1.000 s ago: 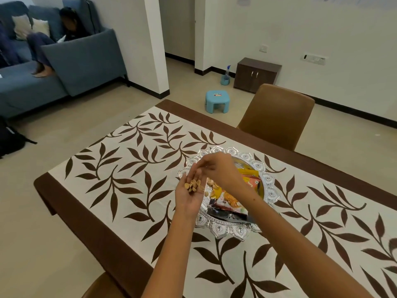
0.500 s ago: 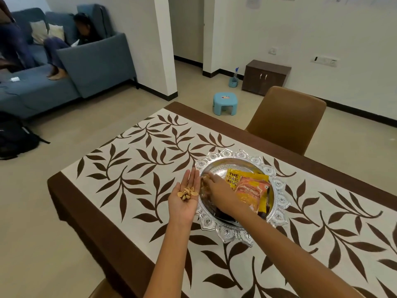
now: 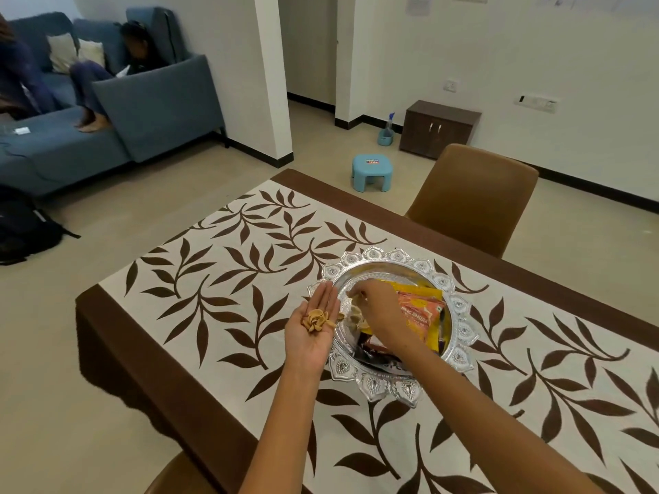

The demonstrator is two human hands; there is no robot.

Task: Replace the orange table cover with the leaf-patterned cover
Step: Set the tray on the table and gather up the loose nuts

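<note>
The leaf-patterned cover [image 3: 221, 301] already lies spread over the counter, its brown border hanging off the edge at nine o'clock; I see no orange cover anywhere. So I judge the swap itself done and what I'm at now is tidying the tray back onto it.

My left hand [image 3: 315, 326] is flat, palm up, fingers straight, carrying a small heap of tan snack pieces [image 3: 317, 319] just beside the silver tray [image 3: 460, 336] at its nine o'clock rim. My right hand [image 3: 374, 308] is inside the tray, fingers curled down toward more loose pieces next to the orange snack packet [image 3: 420, 311]; whether it has one pinched I cannot tell.

The cover looks like thin, soft cloth: light, limp, likely to ripple or slide on the counter if the tray is dragged. If it needs straightening, I'd take it by the brown border at the corners, both hands, and pull evenly instead of tugging the middle. The tray should be lifted, not pushed. The snack pieces look light and brittle, so my open palm must stay level or they'll roll onto the cloth.
</note>
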